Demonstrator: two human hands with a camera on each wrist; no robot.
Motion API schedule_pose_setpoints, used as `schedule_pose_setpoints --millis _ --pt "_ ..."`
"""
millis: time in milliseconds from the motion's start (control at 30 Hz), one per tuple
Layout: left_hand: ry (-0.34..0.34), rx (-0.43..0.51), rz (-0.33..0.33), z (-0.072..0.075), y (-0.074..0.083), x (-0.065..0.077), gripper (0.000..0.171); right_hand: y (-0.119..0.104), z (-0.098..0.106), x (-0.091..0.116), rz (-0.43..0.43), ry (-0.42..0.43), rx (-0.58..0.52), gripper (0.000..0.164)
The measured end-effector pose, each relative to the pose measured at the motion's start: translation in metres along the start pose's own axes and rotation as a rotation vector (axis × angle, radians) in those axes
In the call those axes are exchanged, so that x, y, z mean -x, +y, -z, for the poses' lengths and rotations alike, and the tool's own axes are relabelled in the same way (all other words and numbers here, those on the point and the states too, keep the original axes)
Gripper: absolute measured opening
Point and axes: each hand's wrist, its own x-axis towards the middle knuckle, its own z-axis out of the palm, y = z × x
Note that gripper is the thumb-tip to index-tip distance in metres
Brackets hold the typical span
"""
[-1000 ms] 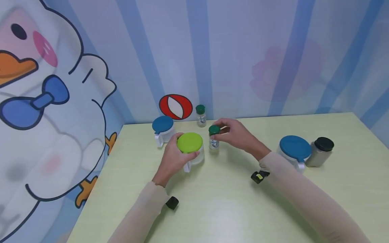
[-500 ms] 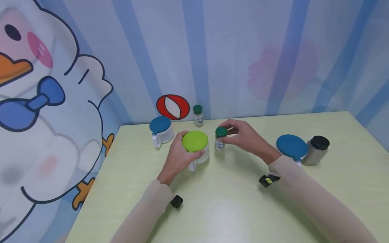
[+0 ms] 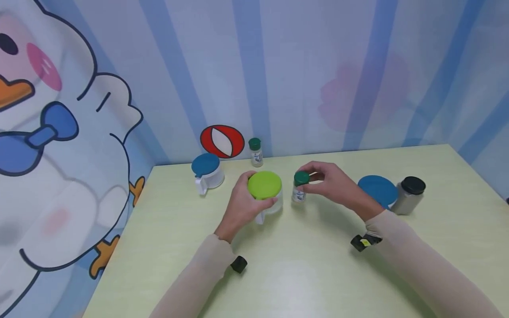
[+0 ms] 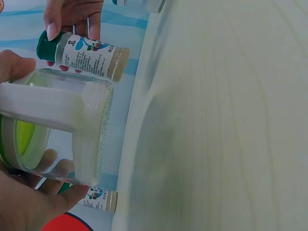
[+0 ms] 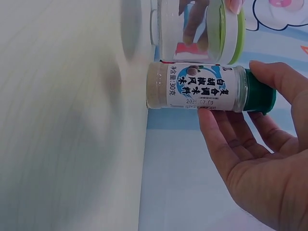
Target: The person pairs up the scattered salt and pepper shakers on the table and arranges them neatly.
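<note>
My left hand (image 3: pixel 245 205) grips a clear seasoning jar (image 3: pixel 265 185) with a lime-green lid, fingers and thumb around its upper part. The jar's white handle (image 4: pixel 41 105) points toward me. Just to its right, my right hand (image 3: pixel 334 184) pinches a small spice bottle (image 3: pixel 301 178) by its green cap, holding it upright. In the right wrist view the spice bottle's printed label (image 5: pixel 202 87) shows pale powder at its base. Jar and bottle stand side by side with a narrow gap in the head view. Whether their bases touch the table is hard to tell.
Behind the jar, near the wall, stands another green-capped bottle (image 3: pixel 256 154). A blue-lidded jar (image 3: pixel 206 164) is at the back left. On the right are a second blue-lidded jar (image 3: pixel 377 189), partly behind my right arm, and a black-lidded jar (image 3: pixel 410 198). A printed backdrop (image 3: pixel 302 79) borders the table.
Both hands have shifted to the right together, carrying the green-lidded jar and the spice bottle. The head view has turned slightly right. Both grips look the same.
</note>
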Motion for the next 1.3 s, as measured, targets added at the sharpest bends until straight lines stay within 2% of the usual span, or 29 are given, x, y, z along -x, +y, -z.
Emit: schedule_pose_setpoints --millis 200,600,900,1133,1300 --pt "-0.015 0.014 -0.007 -0.012 0.004 -0.003 0.087 0.005 0.012 0.009 -0.044 0.007 0.012 0.042" --pt "-0.031 0.055 -0.042 -0.034 0.009 -0.002 0.086 0.014 0.024 0.021 -0.057 0.011 0.034 0.047" --pt "-0.054 0.041 -0.053 -0.048 0.012 -0.003 0.085 0.018 0.034 0.032 -0.035 -0.002 0.052 0.043" --pt "-0.062 0.041 -0.032 -0.060 0.014 -0.002 0.088 0.019 0.038 0.039 -0.045 -0.017 0.047 0.041" --pt "-0.067 0.048 -0.027 -0.067 0.018 -0.003 0.089 0.016 0.041 0.042 -0.031 -0.024 0.087 0.040"
